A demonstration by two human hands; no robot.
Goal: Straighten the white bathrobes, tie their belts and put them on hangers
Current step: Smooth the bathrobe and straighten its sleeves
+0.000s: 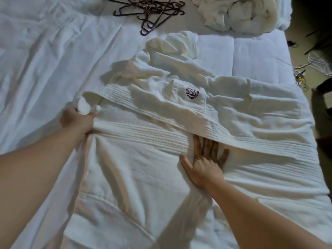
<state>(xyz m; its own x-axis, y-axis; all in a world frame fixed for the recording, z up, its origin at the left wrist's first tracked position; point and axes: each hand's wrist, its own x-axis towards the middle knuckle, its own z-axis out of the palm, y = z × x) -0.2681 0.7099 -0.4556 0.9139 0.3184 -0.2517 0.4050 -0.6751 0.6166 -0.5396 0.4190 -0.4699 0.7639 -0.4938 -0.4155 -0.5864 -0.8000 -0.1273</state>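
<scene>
A white bathrobe (pixel 136 177) lies spread across the bed, its ribbed collar bands crossing in the middle and a dark swirl logo (pixel 192 92) on the chest. My left hand (pixel 78 121) grips the collar end of the robe at its left side, fingers curled into the cloth. My right hand (pixel 204 161) lies flat with fingers spread on the robe, fingertips tucked under the edge of the upper ribbed band. A bundle of dark hangers (pixel 152 13) lies at the far end of the bed. No belt can be made out.
A second heap of white robes or towels (pixel 239 13) sits at the far right corner of the bed (pixel 36 60). The bed's right edge runs close by, with dark floor and loose cables (pixel 303 76) beyond it.
</scene>
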